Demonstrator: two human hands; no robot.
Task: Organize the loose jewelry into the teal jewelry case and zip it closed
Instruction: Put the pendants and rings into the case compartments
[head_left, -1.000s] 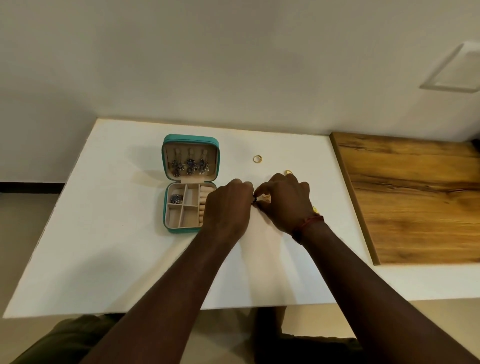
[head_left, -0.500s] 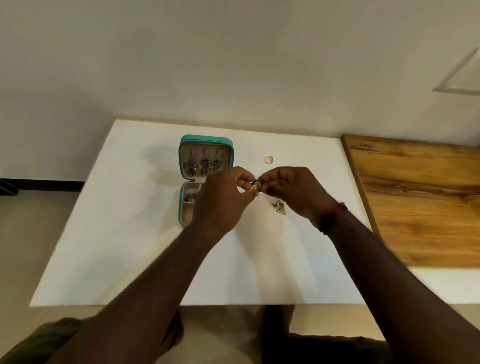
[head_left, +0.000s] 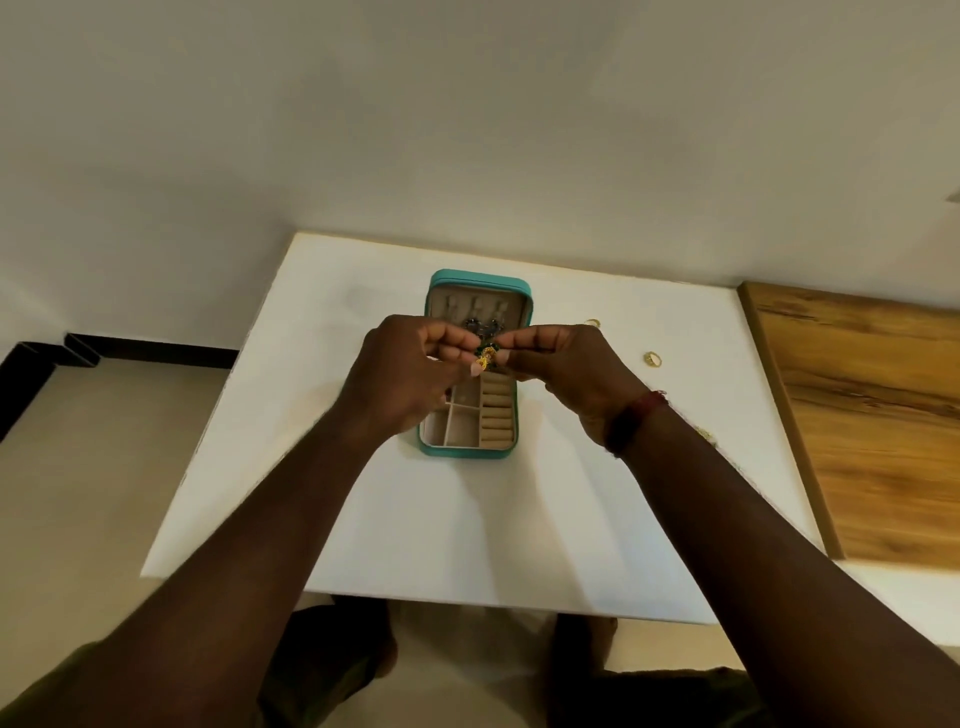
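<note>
Pinching one small gold-and-green jewelry piece between their fingertips, the left hand and right hand held it above the open teal jewelry case (lid raised, dark pieces hanging inside) on the white tabletop; a gold ring lay well apart, rightward.
</note>
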